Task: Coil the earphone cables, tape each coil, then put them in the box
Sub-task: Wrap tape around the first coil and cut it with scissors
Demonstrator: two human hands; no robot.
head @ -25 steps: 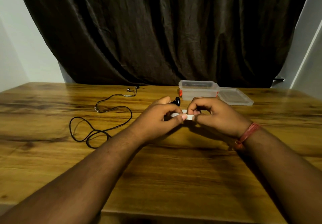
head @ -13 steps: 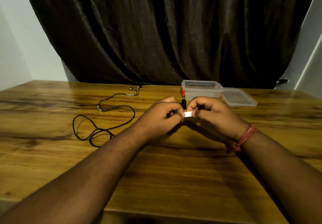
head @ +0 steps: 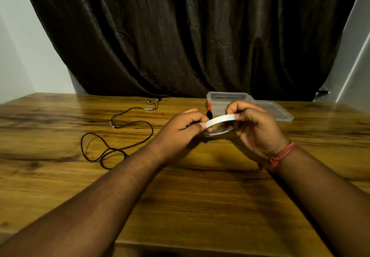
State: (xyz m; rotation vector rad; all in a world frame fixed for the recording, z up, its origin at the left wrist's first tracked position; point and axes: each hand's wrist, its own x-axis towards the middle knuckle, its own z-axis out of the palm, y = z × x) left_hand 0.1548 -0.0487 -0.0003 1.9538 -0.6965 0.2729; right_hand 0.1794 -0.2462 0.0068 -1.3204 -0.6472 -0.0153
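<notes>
At frame centre I see my left hand and right hand pinching 1 white tape strip. An uncoiled earphone cable lies left.

Both forearms extend forward over the tabletop from its near edge and converge toward its middle. Left hand: back of the hand uppermost, fingers curled, thumb and forefinger pinching the left end of a white strip of tape. Right hand: raised slightly higher, knuckles toward the far edge, fingers curled, thumb and fingertips pinching the strip's right end. The strip spans the gap between the hands, which do not touch. A red thread band circles the right wrist. Both forearms are bare.
</notes>
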